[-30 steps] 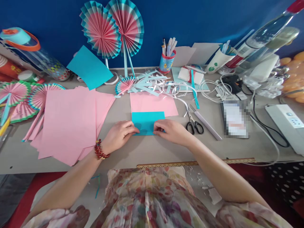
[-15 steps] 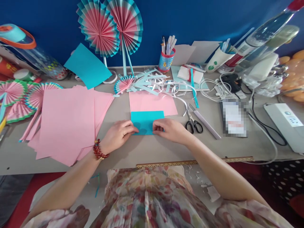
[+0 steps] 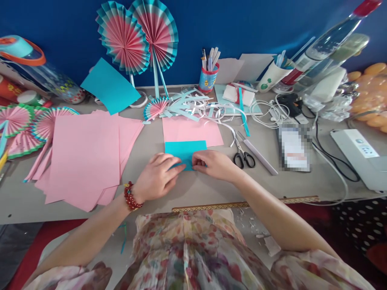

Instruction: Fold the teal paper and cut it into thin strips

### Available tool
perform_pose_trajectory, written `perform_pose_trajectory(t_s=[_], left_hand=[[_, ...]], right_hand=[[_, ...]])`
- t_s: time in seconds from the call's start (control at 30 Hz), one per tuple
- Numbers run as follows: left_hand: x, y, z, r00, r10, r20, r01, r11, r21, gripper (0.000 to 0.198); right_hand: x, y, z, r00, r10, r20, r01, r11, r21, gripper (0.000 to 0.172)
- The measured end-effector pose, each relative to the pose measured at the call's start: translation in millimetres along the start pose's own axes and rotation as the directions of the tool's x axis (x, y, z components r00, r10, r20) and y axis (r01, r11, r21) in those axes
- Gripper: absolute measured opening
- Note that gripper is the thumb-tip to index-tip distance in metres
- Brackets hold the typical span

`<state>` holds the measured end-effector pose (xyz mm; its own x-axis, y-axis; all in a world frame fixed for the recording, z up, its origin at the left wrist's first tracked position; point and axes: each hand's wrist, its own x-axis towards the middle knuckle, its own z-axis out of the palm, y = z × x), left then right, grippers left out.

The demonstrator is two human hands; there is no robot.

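Observation:
A blue sheet of paper lies on the desk in front of me, its near edge partly under my hands. My left hand, with a red beaded bracelet at the wrist, reaches over the sheet's near left part, its fingers stretched out and touching the paper. At the near right corner, my right hand has its fingers curled and pressed together on the sheet. Just behind lies a pink sheet, partly under white and pale blue paper strips.
Scissors and a lilac stick-like tool lie right of my hands, with a phone beyond. A pink paper stack sits at left. Pleated paper fans stand at the back near a pen cup.
My left hand has moved right and turned flatter over the blue paper, its fingers now stretched out. My right hand stays at the right corner. The view has shifted slightly.

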<state>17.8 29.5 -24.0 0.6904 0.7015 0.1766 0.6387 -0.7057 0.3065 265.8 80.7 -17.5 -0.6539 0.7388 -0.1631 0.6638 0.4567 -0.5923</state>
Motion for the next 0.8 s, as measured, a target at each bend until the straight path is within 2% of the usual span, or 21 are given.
perform_pose_trajectory(t_s=[0.07,0.13,0.27,0.47,0.8], left_hand=[[2,7,5.2,0.996,0.076,0.044,-0.076,0.997,0.014,0.042],[2,9,11.0,0.994,0.094,0.059,-0.097,0.994,0.050,0.045],[-1,8,17.9,0.995,0.076,0.071,-0.084,0.988,0.127,0.046],[-3,7,17.4,0.996,0.073,0.051,-0.077,0.992,0.100,0.045],[-1,8,15.2,0.995,0.074,0.070,-0.082,0.988,0.129,0.045]], right_hand=[[0,0,1,1.000,-0.004,-0.004,0.004,1.000,-0.001,0.004],[0,0,1,1.000,-0.012,-0.011,0.012,1.000,0.003,0.005],[-5,3,-6,0.999,-0.049,-0.010,0.049,0.998,0.045,0.006],[-20,19,-20,0.999,0.020,-0.036,-0.019,1.000,0.019,0.009],[-18,23,-17,0.999,0.005,-0.039,-0.004,1.000,0.010,0.014]])
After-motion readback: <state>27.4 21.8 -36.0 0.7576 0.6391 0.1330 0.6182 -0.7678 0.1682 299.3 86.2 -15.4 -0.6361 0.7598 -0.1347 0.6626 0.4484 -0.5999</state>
